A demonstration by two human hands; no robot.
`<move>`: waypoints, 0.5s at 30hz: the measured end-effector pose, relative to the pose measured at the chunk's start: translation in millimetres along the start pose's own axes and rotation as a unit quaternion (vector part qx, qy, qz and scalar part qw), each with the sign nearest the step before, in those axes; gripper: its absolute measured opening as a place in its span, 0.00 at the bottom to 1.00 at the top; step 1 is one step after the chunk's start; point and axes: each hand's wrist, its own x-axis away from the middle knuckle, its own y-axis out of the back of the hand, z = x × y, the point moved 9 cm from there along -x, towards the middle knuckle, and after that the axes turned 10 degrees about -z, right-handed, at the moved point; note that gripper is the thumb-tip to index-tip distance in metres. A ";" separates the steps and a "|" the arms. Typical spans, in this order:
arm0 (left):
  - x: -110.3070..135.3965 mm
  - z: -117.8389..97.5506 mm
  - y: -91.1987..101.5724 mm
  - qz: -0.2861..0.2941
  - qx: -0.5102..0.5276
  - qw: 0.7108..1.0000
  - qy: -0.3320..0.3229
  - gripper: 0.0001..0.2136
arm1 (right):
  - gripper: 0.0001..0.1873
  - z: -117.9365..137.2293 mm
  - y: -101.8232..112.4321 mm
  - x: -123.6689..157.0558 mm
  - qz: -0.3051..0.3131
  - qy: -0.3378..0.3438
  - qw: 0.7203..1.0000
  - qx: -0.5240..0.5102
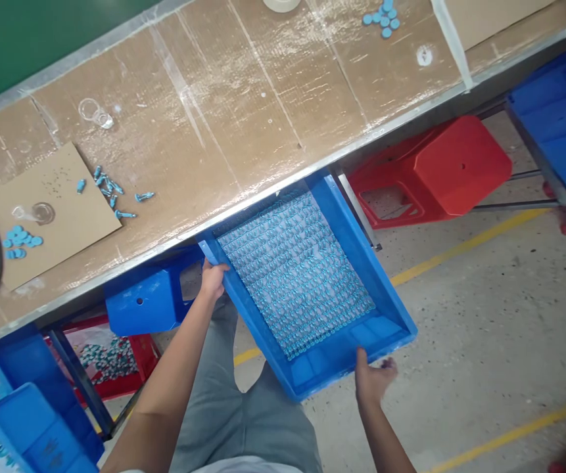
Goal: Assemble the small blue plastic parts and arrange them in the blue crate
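Note:
A blue plastic tray (307, 387) sticks out from under the workbench edge, with its far end hidden beneath the tabletop. Inside lie dense rows of small light-blue and clear parts (307, 276), too small to name. My left hand (212, 279) is closed around the tray's left rim, close to the bench. At the near right part of the tray is my right hand (374, 384), thumb and fingers apart. Its thumb is at the rim; whether it touches cannot be made out.
The workbench (204, 151) runs across the view. On it lie a cardboard sheet (70, 197), blue caps (21, 238) and several small blue parts (108, 184). A red stool (460, 167) and a blue stool (144, 302) stand under its edge. Blue bins (41, 420) are stacked at lower left.

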 end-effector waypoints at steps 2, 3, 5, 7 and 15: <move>0.0 1.3 1.0 -0.004 0.001 1.000 0.000 0.33 | 0.42 62.4 14.9 -2.0 -0.068 0.142 0.986 0.046; -0.5 2.4 1.6 -0.006 0.001 1.000 0.001 0.33 | 0.39 96.4 9.8 -0.5 -0.053 0.200 0.978 0.037; -1.9 4.3 2.7 -0.004 0.003 1.000 -0.002 0.34 | 0.29 163.0 -18.9 2.7 0.027 0.263 0.964 -0.007; -3.2 5.7 3.3 0.000 0.004 1.000 -0.007 0.35 | 0.27 230.2 -62.7 5.3 0.103 0.302 0.946 -0.053; -2.3 6.7 2.0 -0.005 0.009 1.000 0.006 0.34 | 0.19 416.1 -261.3 -10.0 0.201 0.440 0.875 -0.022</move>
